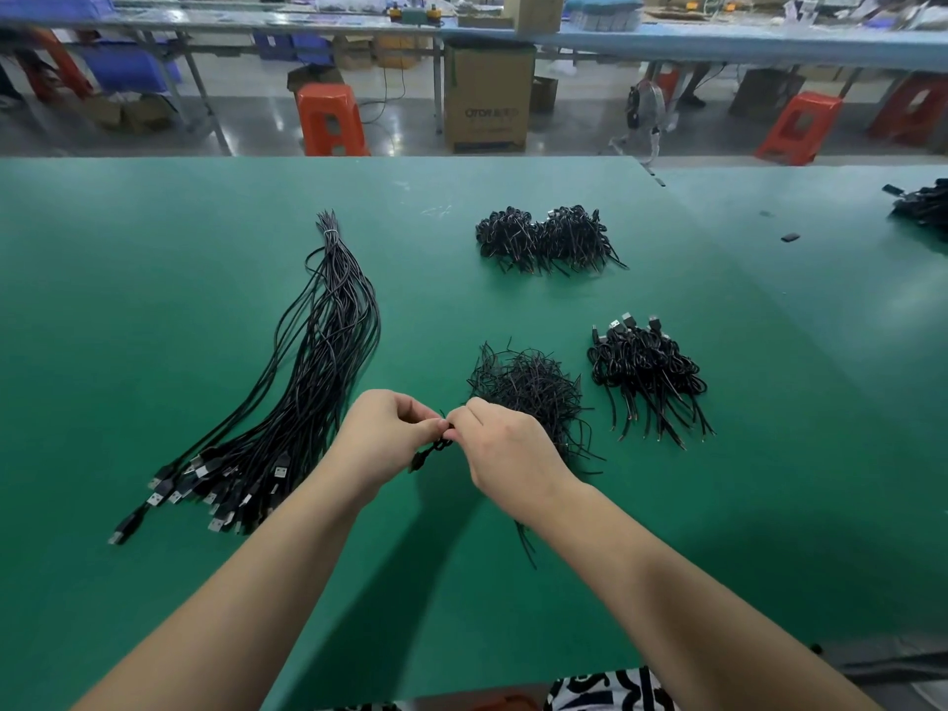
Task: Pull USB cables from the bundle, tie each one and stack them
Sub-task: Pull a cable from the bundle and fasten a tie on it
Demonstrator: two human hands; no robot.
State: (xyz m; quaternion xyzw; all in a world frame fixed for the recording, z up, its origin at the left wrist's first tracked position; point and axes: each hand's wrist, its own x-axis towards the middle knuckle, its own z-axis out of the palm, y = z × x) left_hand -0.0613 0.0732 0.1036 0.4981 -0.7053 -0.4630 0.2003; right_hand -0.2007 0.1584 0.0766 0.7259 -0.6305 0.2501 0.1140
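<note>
Head view hides most of the cable (pixel 436 449) behind my fingers; I see only a small dark coil and a plug hanging below; left hand (pixel 382 436) and right hand (pixel 505 446) both pinch it, fingertips meeting, beside the bundle (pixel 287 402); writing on the box (pixel 487 94) is blurred.

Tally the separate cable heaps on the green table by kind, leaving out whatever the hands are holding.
Long untied bundle: 1
Stacks of tied cables: 3 (far, near right, table's right edge)
Loose heap of thin ties: 1
Total: 5
</note>
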